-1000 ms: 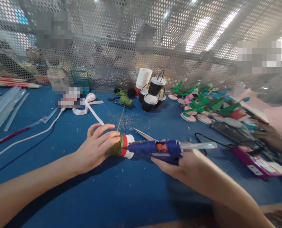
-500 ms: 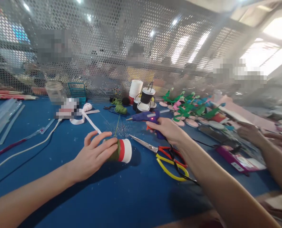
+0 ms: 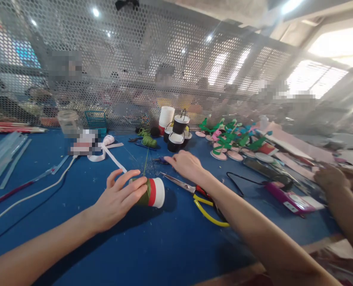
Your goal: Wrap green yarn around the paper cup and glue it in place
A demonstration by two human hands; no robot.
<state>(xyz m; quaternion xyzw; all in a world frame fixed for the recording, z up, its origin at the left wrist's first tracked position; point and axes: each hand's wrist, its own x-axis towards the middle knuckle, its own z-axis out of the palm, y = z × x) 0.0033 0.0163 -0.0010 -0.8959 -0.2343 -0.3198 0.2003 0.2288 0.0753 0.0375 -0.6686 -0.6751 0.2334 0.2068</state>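
Note:
My left hand (image 3: pixel 119 198) is closed around a paper cup (image 3: pixel 158 192) lying on its side, with a white rim and a red band. Green yarn (image 3: pixel 147 192) wraps the cup's body, and a strand runs back to a yarn ball (image 3: pixel 149 142). My right hand (image 3: pixel 188 166) is low over the table, fingers around a dark blue glue gun (image 3: pixel 163 160); only the nozzle end shows, pointing left. Scissors (image 3: pixel 182 184) with red and yellow handles lie just beneath my right wrist, partly covered by the forearm.
White ribbon (image 3: pixel 113 159) trails towards my left hand. Behind stand stacked white cups (image 3: pixel 166 117) and small black buckets (image 3: pixel 176 142). Green paper plants (image 3: pixel 224 141) and a purple power strip (image 3: pixel 289 198) lie right, near another person's hand (image 3: pixel 332 178). A perforated metal screen (image 3: pixel 128 87) closes the back.
My right hand has lowered the glue gun towards the table and moved left, now covering most of it. The left hand keeps its hold on the cup.

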